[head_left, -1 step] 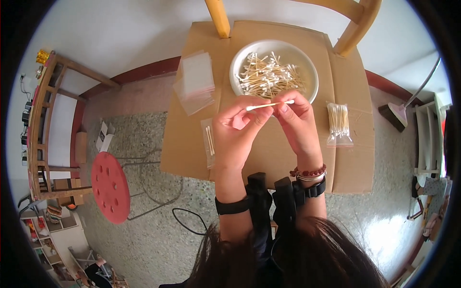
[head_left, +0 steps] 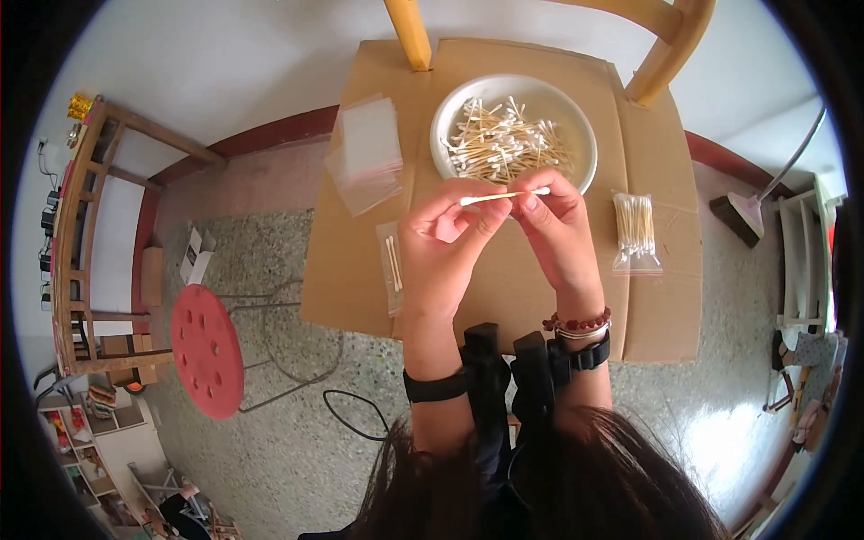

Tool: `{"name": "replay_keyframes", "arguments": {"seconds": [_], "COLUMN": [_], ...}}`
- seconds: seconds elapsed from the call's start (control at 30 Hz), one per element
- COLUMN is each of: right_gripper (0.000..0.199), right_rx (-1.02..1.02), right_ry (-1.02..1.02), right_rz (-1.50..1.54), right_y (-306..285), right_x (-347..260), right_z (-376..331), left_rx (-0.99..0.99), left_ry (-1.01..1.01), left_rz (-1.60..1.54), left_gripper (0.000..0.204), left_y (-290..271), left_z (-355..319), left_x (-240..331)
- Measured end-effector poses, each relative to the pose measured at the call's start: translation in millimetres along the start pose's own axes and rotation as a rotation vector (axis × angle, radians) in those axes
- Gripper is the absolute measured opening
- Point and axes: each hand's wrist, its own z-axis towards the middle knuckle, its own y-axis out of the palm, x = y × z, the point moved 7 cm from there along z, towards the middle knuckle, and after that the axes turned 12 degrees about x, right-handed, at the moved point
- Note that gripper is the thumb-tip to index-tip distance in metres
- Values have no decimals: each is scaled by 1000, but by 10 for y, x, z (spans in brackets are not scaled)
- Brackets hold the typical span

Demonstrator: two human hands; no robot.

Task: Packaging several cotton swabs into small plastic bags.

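A cotton swab [head_left: 486, 198] lies almost level between my two hands, just in front of the bowl. My left hand [head_left: 445, 238] pinches it near its middle, the white left tip sticking out over the fingers. Thumb and finger of my right hand [head_left: 560, 225] close on it near its right tip. Behind them stands a round white bowl [head_left: 439, 148] heaped with loose cotton swabs [head_left: 508, 144]. Left of my left wrist lies a clear bag [head_left: 392, 297] with a few swabs in it. A clear zip bag packed with swabs [head_left: 635, 225] rests to the right of my right hand.
Flat empty clear bags [head_left: 371, 144] are stacked at the cardboard's [head_left: 657, 315] far left. Wooden chair parts [head_left: 670, 54] rise behind the cardboard. A red round stool [head_left: 207, 351] stands on the floor at left, a broom [head_left: 740, 219] at right. A black cable loop [head_left: 346, 416] lies on the floor.
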Motion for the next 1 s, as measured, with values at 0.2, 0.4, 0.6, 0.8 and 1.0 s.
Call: {"name": "replay_keyframes", "arguments": {"seconds": [0.2, 0.4, 0.6, 0.8, 1.0], "right_gripper": [12, 11, 9, 11, 24], "right_rx": [0, -64, 133, 118, 1], "right_ry": [11, -17, -156, -294, -321], "right_rz": [19, 18, -145, -488, -501], "right_y": [2, 110, -8, -21, 84], "right_x": [20, -13, -113, -145, -163], "right_z": [27, 12, 55, 71, 45], "left_rx": [3, 26, 309, 142, 149], "left_ry": [-21, -60, 288, 627, 335], "left_rz": [-3, -18, 379, 795, 253], "left_gripper": [13, 20, 32, 25, 16], "left_y": [14, -10, -95, 74, -14], "left_z": [17, 12, 21, -30, 28], "left_x": [-34, -17, 154, 221, 79]}}
